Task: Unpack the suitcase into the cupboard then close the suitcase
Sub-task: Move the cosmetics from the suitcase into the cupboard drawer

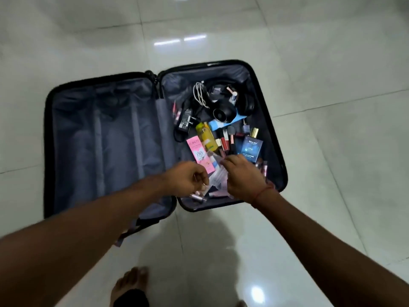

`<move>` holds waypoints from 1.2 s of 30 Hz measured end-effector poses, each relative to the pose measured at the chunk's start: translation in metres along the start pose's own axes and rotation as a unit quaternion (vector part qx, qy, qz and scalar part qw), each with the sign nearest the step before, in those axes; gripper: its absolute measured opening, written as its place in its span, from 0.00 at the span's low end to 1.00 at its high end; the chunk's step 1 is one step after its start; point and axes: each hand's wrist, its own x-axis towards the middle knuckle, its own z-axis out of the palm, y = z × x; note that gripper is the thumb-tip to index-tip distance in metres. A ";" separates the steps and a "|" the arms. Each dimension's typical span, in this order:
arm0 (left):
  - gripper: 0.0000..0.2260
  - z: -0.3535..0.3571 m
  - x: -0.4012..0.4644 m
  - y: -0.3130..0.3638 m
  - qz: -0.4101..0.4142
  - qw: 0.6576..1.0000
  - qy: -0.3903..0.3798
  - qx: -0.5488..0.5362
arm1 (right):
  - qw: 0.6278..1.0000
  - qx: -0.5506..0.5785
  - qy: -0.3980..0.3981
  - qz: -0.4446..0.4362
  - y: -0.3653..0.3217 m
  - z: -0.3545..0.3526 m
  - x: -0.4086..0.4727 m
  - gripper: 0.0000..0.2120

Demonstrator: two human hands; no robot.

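A black hard-shell suitcase (47, 120) lies open on the floor. Its left half shows only grey lining. The right half holds a pink BB cream box (197, 151), a yellow bottle (207, 136), a blue perfume box (249, 148), lipsticks (224, 140), black headphones (245, 103), a charger (184, 120) and a white cable (199, 94). A clear plastic pouch (218, 177) lies at the near end of that half. My left hand (190, 178) pinches its left edge. My right hand (243, 176) grips its right side with curled fingers. No cupboard is in view.
Glossy pale floor tiles (309, 63) surround the suitcase on all sides. My bare foot (130, 282) stands just in front of it. A grey strap (129, 231) trails out from the left half's near edge. More small lipstick tubes (262, 166) lie to the right of my right hand.
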 end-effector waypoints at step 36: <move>0.19 0.093 0.036 -0.053 0.199 0.933 0.010 0.301 | 0.981 0.015 0.097 0.170 0.033 0.086 -0.113 0.09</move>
